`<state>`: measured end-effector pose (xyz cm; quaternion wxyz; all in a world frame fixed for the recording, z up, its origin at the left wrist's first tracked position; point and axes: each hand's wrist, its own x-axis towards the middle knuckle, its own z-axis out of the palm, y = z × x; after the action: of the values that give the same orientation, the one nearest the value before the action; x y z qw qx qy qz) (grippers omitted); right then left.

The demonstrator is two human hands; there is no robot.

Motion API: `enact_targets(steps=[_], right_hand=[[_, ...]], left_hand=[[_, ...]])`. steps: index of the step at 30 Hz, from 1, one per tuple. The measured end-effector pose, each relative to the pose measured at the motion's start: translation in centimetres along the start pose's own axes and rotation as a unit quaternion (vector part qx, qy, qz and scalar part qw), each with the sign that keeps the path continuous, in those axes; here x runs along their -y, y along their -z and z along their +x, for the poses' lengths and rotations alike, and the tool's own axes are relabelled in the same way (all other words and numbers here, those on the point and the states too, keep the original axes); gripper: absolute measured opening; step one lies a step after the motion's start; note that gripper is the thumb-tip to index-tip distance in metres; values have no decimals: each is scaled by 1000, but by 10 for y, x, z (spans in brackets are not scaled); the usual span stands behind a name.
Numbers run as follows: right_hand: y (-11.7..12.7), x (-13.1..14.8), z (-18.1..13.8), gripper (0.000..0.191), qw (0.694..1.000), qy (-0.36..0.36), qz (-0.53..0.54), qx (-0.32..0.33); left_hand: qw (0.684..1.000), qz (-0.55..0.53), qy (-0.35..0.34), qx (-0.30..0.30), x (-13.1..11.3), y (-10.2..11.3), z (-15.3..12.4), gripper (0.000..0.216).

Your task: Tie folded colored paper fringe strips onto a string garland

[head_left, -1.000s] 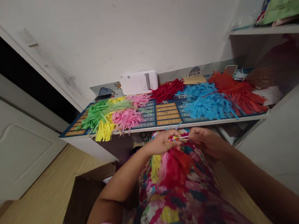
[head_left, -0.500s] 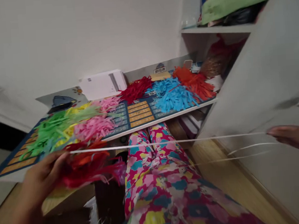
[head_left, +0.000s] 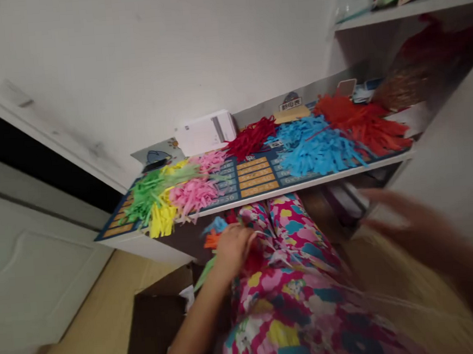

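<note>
My left hand [head_left: 236, 245] is closed over my lap, gripping a bunch of colored paper strips. Blue and orange strip ends [head_left: 214, 236] poke out beyond its knuckles, red ones lie beneath it, and a green strip [head_left: 205, 273] hangs on the near side. A thin white string [head_left: 268, 239] trails from near my left fingers across the patterned trousers [head_left: 299, 297]. Out to the right, my right hand [head_left: 404, 221] is blurred, its thumb and fingers apart, with nothing visible between them. It is near the desk's front right, above the floor.
On the desk [head_left: 222, 206] lie fringed paper bunches: green [head_left: 148, 195], yellow [head_left: 161, 218], pink [head_left: 194, 194], dark red [head_left: 252, 137], blue [head_left: 320, 148] and orange-red [head_left: 363, 123]. A white box [head_left: 200, 133] leans against the wall. An open cardboard box [head_left: 150, 325] stands on the floor, lower left.
The white string was stretched taut between both hands; now it lies slack over my lap. My left hand appears nearer my lap with the strips, and my right hand has opened. The view has shifted left.
</note>
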<state>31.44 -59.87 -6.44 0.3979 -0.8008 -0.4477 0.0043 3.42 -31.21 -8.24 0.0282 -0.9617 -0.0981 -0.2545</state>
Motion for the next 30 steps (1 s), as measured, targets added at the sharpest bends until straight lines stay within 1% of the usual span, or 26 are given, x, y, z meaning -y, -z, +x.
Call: enact_targets(steps=[1,2,3,4,5,6,7,8,9,10,11,12,14,15,16,17,18,19,20,21,22,24,26,27,28,30], right_hand=[[-39,26,12,54,993,52,72,80],[-74,51,23,57,975,88,141,145],[-103,73,34,60,953,106,200,201],[-126,90,44,63,933,102,240,250],[-141,102,52,60,917,88,265,284],[-150,109,59,56,910,73,279,297],[-154,113,63,50,913,64,279,290],[-154,115,65,45,924,66,269,264],[-152,116,65,45,938,79,253,224],[-149,116,64,52,950,96,233,186],[-148,117,63,64,956,114,216,161],[-149,117,61,80,957,127,207,157],[-160,117,56,107,951,125,205,196],[-168,115,53,113,945,110,212,221],[-177,112,51,112,938,85,235,239],[-186,109,49,104,929,54,271,246],[-194,105,48,90,917,21,312,247],[-201,101,46,74,904,-8,353,243],[-205,97,46,59,892,-33,385,235],[-207,95,45,47,885,-52,405,224],[-206,93,45,39,884,-67,412,210],[-201,91,47,35,886,-91,417,179],[-194,92,50,39,878,-116,437,159],[-190,94,50,41,871,-128,448,155],[-187,96,50,43,864,-140,458,154],[-183,99,48,44,852,-164,473,154]], left_hand=[[1000,-12,-13,-15,-6,-4,6,29],[999,-19,-28,-36,-10,-5,10,27],[998,-25,-40,-51,-12,-4,13,26],[996,-30,-48,-66,-13,-1,15,24],[995,-34,-51,-80,-12,2,16,22],[994,-37,-46,-90,-10,5,16,20],[994,-40,-37,-99,-8,7,16,19],[993,-47,-24,-105,-7,8,16,20],[992,-59,-9,-110,-6,7,15,21],[990,-82,11,-112,-7,6,16,24],[987,-112,33,-113,-9,4,17,27],[982,-141,53,-113,-12,1,19,30],[966,-201,105,-126,-20,-4,26,31],[953,-231,142,-138,-24,-6,30,30],[935,-262,184,-152,-28,-8,36,27],[912,-295,230,-165,-30,-9,41,22],[885,-333,276,-173,-31,-11,47,18],[856,-371,313,-176,-31,-14,52,20],[832,-408,333,-174,-30,-17,56,32],[811,-444,342,-169,-29,-20,59,50],[791,-480,344,-160,-27,-24,60,70],[757,-544,337,-129,-26,-33,58,102],[722,-599,335,-83,-29,-43,51,116],[695,-633,334,-63,-32,-48,46,118],[660,-672,331,-51,-36,-54,40,118],[578,-747,325,-40,-43,-63,30,115]])
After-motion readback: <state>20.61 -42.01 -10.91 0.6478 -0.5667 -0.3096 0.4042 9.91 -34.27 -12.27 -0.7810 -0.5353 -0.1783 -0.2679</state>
